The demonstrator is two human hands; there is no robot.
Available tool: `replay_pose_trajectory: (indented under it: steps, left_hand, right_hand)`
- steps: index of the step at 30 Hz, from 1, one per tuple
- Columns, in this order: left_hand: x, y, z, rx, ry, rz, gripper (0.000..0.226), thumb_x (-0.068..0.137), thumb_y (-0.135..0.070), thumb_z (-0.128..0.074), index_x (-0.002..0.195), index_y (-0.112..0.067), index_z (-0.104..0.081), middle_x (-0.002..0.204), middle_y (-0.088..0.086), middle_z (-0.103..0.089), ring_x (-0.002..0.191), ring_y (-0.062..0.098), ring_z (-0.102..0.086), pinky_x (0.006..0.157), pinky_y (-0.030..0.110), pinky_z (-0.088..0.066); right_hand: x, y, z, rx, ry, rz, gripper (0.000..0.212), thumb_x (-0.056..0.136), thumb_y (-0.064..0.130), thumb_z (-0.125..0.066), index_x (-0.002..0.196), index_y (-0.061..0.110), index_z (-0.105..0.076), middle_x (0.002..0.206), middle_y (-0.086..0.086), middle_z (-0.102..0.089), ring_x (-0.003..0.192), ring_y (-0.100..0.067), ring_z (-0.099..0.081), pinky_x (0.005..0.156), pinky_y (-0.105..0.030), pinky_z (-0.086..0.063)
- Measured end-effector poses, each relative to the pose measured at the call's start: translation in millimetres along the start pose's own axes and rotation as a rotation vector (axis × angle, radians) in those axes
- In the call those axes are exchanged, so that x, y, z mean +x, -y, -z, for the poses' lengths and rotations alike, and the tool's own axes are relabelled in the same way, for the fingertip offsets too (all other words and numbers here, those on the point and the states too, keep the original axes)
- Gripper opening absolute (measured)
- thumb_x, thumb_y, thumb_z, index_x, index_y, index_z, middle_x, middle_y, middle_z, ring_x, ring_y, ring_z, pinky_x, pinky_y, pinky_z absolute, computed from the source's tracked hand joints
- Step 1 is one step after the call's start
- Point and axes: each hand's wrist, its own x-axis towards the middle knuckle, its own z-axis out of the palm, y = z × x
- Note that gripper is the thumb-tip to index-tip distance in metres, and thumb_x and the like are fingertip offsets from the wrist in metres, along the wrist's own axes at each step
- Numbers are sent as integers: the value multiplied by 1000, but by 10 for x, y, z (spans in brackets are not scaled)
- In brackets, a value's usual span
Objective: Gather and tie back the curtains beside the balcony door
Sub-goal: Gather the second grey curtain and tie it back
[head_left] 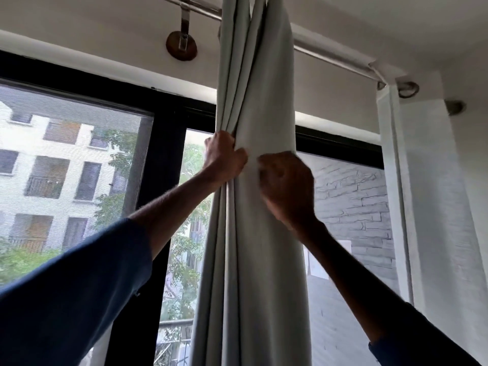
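**Both Hands Squeeze the Grey Curtain Into 1 Tall Roll**

The grey curtain (264, 88) hangs in the middle, right in front of the person. It is bunched into 1 thick roll with many folds. Its long side runs straight up and down. Its top points up at the rod (332, 54), and its bottom goes down out of view.

The left hand (224, 157) is on the left side of the roll. Its fingers (227, 137) are curled tight round the folds there. The right hand (286, 186) is on the front, a little lower and to the right. Its fingers (266, 165) are curled too and seem to pinch the cloth. The 2 hands are just beside each other, with a thin strip of cloth between them. Both touch the curtain, so neither is nearer.

I see no tie or cord. I think the gathering is mostly done and the tying is not yet begun. A tie would have to go sideways round the roll, across its long side, where the hands squeeze it.

Behind the roll is the black door frame (161, 167). Far to the right hangs a thin white curtain (435, 207), loose and not gathered.
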Motion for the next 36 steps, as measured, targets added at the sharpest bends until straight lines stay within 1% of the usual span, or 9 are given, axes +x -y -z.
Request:
replay_pose_trajectory:
  steps: [4,7,9,12,15,20,26,30,36]
  left_hand:
    - [6,44,70,49,34,-66,41,77,-33,-56,51,-9,-36,53,2,-31,70,25,-41,49,29,-20]
    - [63,184,157,12,126,-67,47,80,-41,-58,63,2,-54,56,4,-40,59,18,-41,50,24,-30]
    - [81,260,208,-138,197,-56,63,74,-53,-56,78,10,-62,64,6,-49,63,14,-45,58,29,-38]
    - [116,411,251,-197,210,-20,70,74,-55,-59,87,14,-59,73,5,-52,70,16,-46,61,35,-37]
    - [114,420,312,-44,181,-39,57,79,-53,-61,83,4,-63,66,6,-52,64,13,-48,57,36,-45]
    - [-8,222,305,249,95,-199,29,76,-31,-59,77,-2,-62,65,12,-59,70,30,-58,61,37,-47]
    - [-258,-156,13,337,70,-258,13,72,-6,-53,84,-9,-49,72,15,-54,69,43,-58,56,36,-48]
    - [-325,-373,-89,449,92,-232,26,75,2,-55,101,-2,-56,91,24,-60,89,47,-63,67,39,-49]
    - [-312,-337,-68,414,146,-282,22,89,-16,-58,103,-1,-54,92,28,-61,88,52,-62,68,47,-50]
  right_hand:
    - [135,-564,87,-22,109,-517,68,80,59,-73,128,12,-58,125,-4,-61,120,-22,-53,108,-34,-36]
    - [198,-791,115,439,393,-962,83,67,86,-64,110,15,-67,102,-4,-68,93,-12,-56,98,-36,-44]
    - [151,-857,94,694,561,-1035,79,71,80,-67,114,14,-73,106,-14,-74,88,-18,-65,91,-39,-51]
    - [41,-763,15,857,564,-961,47,86,46,-74,110,6,-75,107,-14,-75,94,-27,-72,85,-39,-57]
    - [-31,-683,-29,805,347,-916,31,81,27,-82,99,2,-76,92,-15,-77,77,-27,-72,67,-36,-60]
    - [-124,-942,97,450,162,-845,28,65,39,-90,83,21,-78,80,1,-78,75,-23,-76,71,-47,-63]
    - [-100,-727,260,29,-101,-568,35,74,11,-68,108,19,-72,93,2,-71,86,-23,-67,69,-23,-41]
    - [-236,-273,129,-81,12,-285,39,80,6,-58,116,20,-65,102,-7,-63,87,-31,-64,67,-38,-52]
    - [-312,87,-66,-152,21,-161,23,87,18,-61,109,17,-67,92,0,-59,75,-13,-51,53,-24,-23]
